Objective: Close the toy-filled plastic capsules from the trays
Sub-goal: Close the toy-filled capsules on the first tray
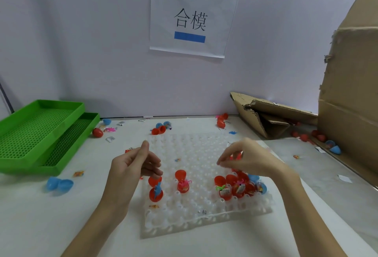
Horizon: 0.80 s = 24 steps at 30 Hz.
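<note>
A translucent white dimpled tray (194, 148) lies in the middle of the table. At its left an open red capsule (155, 193) holds a blue toy. Another open red capsule (182, 185) with a pink toy sits near the tray's middle. At the right front stands a cluster of open red capsules (235, 188) with toys, and a blue capsule (261, 187) beside them. My left hand (131, 166) hovers over the left capsule, fingers relaxed and empty. My right hand (251, 158) is raised above the cluster, its curled fingers around a small red capsule piece, mostly hidden.
Two stacked green mesh trays (41, 134) stand at the left. An open blue capsule (59, 184), a closed red capsule (97, 132) and scattered toys lie on the table. Torn cardboard (272, 115) and a big cardboard box (347, 93) fill the right side.
</note>
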Available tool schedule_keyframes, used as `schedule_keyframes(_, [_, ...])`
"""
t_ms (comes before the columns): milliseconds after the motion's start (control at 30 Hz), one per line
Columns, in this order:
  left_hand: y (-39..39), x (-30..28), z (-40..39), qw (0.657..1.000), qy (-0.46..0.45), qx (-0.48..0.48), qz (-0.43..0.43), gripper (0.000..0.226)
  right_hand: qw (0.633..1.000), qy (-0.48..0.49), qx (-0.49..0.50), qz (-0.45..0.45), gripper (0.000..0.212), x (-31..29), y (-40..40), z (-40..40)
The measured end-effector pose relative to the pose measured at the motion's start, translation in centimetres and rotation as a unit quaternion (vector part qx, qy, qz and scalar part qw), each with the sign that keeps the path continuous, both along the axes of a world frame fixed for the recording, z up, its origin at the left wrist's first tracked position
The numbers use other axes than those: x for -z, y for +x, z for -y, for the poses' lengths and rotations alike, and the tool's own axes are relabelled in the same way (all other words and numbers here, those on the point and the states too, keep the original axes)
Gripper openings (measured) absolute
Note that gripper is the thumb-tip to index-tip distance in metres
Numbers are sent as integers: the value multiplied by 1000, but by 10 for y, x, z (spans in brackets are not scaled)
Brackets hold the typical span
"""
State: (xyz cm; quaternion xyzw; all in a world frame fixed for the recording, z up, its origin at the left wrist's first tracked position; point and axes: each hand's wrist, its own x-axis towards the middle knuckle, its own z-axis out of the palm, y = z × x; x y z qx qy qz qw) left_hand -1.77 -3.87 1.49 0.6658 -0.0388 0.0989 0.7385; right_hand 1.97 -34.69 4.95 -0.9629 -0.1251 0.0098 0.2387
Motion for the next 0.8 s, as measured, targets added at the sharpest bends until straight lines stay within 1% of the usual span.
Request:
schedule_keyframes(67, [0, 0, 0, 1000, 1, 3, -2, 52, 997, -48, -34, -43, 5, 1, -6, -5])
schedule_keyframes(100, [0, -1, 0, 1000, 0, 4, -3, 51, 996, -66, -38, -52, 7, 3, -6, -7])
schedule_keyframes(300, [1, -1, -2, 1000, 14, 2, -7, 48, 994, -98, -45, -31, 1, 0, 2, -10])
schedule_keyframes(400, [-1, -2, 0, 998, 58, 6, 9, 38, 997, -63, -35, -8, 13, -13, 8, -12])
schedule_keyframes(467, [-5, -4, 3, 994, 105, 21, 30, 24, 999, -23, -24, 16, 12, -16, 12, -20])
schedule_keyframes(500, [-7, -4, 5, 990, 131, 37, 31, 27, 1000, 0, -17, 26, 9, -16, 14, -27])
schedule_keyframes(567, [-12, -2, 9, 980, 184, 68, 36, 46, 998, 46, -8, 43, 9, -12, 13, -44])
schedule_keyframes(633, [-14, 2, 14, 971, 221, 75, 55, 53, 995, 79, -4, 53, 11, -5, 9, -63])
schedule_keyframes(700, [-14, 5, 17, 973, 214, 54, 65, 48, 993, 102, 0, 54, 12, 4, 4, -78])
schedule_keyframes(800, [-12, 7, 17, 980, 184, 23, 66, 35, 992, 113, 10, 63, 14, 12, -1, -91])
